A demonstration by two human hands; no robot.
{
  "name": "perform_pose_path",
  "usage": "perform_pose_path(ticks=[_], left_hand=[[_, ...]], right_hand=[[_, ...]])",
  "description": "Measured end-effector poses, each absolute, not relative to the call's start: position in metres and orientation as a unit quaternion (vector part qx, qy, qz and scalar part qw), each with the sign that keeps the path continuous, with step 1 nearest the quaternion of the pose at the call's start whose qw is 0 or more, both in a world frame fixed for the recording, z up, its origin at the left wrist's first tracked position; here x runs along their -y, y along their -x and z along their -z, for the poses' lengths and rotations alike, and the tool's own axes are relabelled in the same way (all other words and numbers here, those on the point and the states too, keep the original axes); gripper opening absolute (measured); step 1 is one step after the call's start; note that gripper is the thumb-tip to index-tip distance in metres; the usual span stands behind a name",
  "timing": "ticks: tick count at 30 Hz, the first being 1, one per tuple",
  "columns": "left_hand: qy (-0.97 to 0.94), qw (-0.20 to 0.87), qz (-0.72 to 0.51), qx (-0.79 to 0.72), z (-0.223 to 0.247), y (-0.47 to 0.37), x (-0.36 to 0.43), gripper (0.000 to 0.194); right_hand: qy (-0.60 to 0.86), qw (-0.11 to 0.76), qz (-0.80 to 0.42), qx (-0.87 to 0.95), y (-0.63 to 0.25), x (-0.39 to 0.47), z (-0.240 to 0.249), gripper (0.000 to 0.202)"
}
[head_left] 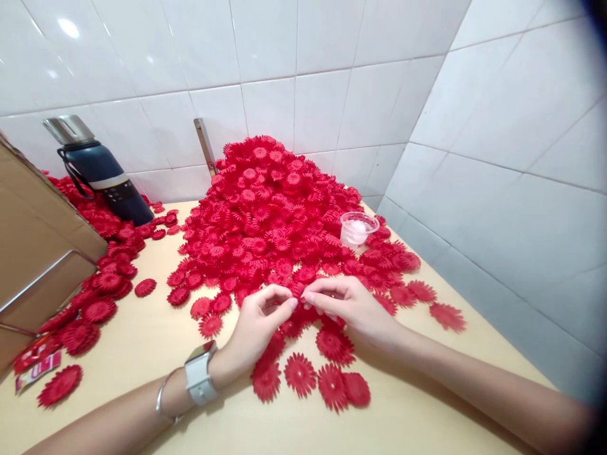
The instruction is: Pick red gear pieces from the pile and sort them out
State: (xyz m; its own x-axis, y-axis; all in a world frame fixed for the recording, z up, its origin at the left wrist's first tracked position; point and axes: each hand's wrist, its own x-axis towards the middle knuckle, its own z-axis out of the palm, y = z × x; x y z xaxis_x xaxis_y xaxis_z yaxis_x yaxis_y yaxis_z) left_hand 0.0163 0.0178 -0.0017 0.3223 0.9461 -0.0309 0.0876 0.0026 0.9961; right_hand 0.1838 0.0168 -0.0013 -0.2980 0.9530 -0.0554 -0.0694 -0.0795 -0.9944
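Just in front of a big heap of red artificial flower heads (265, 208), my two hands meet fingertip to fingertip. My left hand (265, 313), wearing a watch (201, 373) and a bangle on its wrist, is closed in a pinch of thumb and forefinger. My right hand (348, 306) pinches too, its tips almost touching the left ones. Red shows between and behind the fingertips; whether it is a held flower or the heap cannot be made out. Several loose flower heads (300, 374) lie flat on the table below my hands.
A clear plastic cup (358, 229) with whitish contents rests at the heap's right. To the left stand a dark blue flask (111, 177) and a cardboard box (42, 234), with more red flowers around them and small wrappers (38, 370). White tiled walls (265, 44) border the table (156, 341).
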Motion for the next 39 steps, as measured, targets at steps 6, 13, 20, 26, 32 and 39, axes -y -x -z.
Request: perform_pose_path(ticks=[6,13,20,26,32,39], left_hand=[[-0.58,0.572,-0.386,-0.433,0.0,-0.017,-0.017,0.009],[-0.579,0.59,-0.382,-0.413,0.001,-0.017,-0.018,0.012],[-0.589,0.559,-0.377,-0.445,0.0,-0.016,-0.018,0.01],[-0.576,0.561,-0.383,-0.454,0.001,-0.018,-0.018,0.01],[-0.56,0.569,-0.399,-0.452,0.002,-0.018,-0.021,0.011],[-0.561,0.572,-0.405,-0.44,0.001,-0.017,-0.018,0.013]], right_hand=[[0.42,0.405,-0.582,0.567,-0.185,-0.017,-0.001,0.012],[0.412,0.392,-0.619,0.542,-0.186,-0.019,0.0,0.012],[0.425,0.384,-0.59,0.568,-0.184,-0.016,-0.004,0.013],[0.456,0.4,-0.534,0.589,-0.187,-0.02,-0.006,0.012],[0.518,0.461,-0.454,0.559,-0.196,-0.031,-0.008,0.012],[0.549,0.525,-0.39,0.52,-0.195,-0.025,0.005,0.016]])
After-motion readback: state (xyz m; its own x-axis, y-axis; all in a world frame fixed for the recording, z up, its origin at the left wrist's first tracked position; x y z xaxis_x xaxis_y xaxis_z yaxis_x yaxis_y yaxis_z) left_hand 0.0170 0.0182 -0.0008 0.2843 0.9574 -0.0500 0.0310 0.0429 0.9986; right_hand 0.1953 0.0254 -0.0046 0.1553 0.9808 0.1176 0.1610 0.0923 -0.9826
